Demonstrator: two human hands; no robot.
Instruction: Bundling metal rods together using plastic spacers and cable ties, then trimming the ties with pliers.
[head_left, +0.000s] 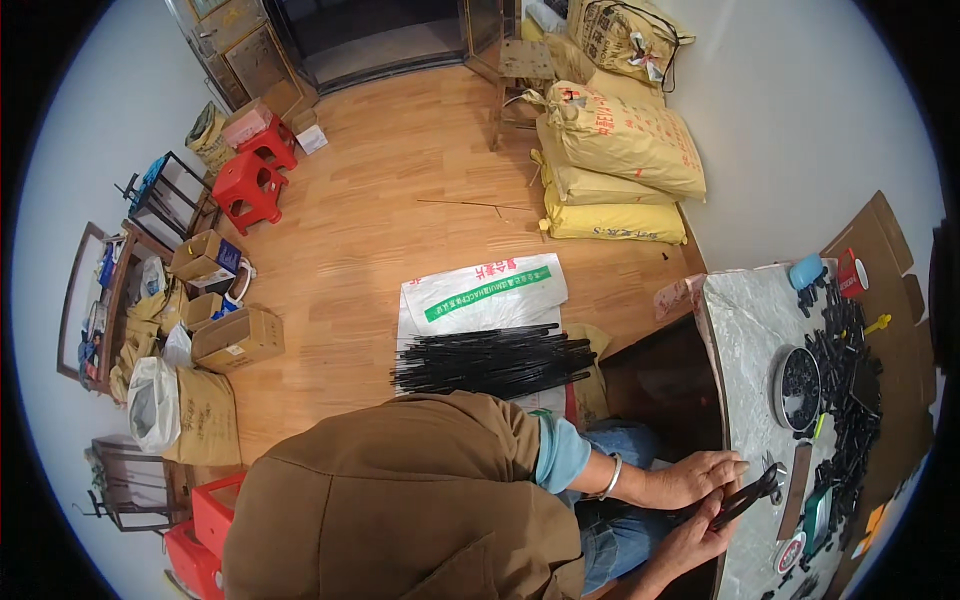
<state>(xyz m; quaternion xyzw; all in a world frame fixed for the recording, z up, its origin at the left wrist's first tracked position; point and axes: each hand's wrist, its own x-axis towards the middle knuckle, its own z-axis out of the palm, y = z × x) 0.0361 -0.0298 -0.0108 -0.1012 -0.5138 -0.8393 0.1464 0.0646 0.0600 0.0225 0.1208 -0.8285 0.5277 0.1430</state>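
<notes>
Both hands are close together over the near edge of a table on the right. My right hand is closed around a pair of pliers with dark handles, its metal head pointing out over the tabletop. Just beside it, my left hand, with a silver bangle at the wrist, has its fingers bent and drawn together next to the handles. Whatever those fingers grip, if anything, is hidden. A round metal bowl of small black pieces stands beyond the hands, and a heap of short black pieces lies past it.
A flat strip, a green-edged item and a round tin lie on the table. Long black rods rest on a white sack on the floor. Stacked yellow sacks, red stools and cardboard boxes stand around.
</notes>
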